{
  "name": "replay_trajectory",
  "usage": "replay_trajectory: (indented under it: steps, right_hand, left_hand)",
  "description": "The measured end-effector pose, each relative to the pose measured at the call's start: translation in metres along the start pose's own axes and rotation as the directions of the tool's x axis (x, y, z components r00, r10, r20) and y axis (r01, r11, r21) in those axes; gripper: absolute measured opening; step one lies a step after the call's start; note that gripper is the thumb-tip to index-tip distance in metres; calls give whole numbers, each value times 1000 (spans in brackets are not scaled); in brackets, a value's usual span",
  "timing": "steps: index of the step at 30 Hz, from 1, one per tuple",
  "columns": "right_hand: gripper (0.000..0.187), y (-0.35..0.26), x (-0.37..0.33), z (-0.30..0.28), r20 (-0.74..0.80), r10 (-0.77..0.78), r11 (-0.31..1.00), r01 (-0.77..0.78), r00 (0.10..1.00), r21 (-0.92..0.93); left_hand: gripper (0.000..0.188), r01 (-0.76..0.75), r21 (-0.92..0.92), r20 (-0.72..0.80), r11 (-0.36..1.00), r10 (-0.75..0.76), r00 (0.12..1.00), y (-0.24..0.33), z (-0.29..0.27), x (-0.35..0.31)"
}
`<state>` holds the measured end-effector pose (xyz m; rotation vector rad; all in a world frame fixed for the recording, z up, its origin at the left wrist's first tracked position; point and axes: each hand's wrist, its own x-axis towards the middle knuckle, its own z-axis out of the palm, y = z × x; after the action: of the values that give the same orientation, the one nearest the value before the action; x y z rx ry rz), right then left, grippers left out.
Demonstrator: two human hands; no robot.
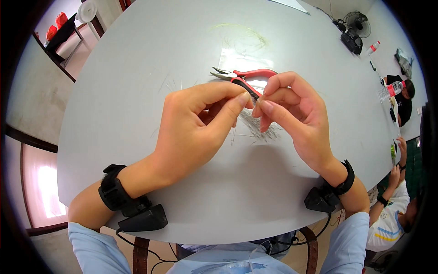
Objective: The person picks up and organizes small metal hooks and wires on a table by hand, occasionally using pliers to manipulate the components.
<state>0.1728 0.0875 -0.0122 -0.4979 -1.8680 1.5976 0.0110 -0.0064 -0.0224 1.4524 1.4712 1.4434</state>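
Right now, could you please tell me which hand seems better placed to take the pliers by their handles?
Probably the right hand: it appears beside the handle ends of the pliers, while the left hand lies nearer their metal nose. Both hands are pinching, though.

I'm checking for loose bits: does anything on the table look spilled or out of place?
Slightly: a few thin wire pieces lie strewn to the left, below the jaws of the red-handled pliers. They look strayed, since most are bunched in the main pile.
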Motion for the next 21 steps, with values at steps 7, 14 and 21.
replay_trajectory:
  steps: [7,14,21]
  right_hand:
    - [11,-2,-1,-1,40,30,999,-29,999,-15]
    - [10,-3,-1,0,31,-15,1000,16,999,-26]
    - [13,0,0,5,-33,-78,997,77,996,-21]
  left_hand:
    - [11,-90,124,-10,988,92,996,0,1,-1]
    - [10,-108,151,-30,983,114,993,0,0,0]
    - [11,-109,156,-27,982,114,993,1,-4,-1]
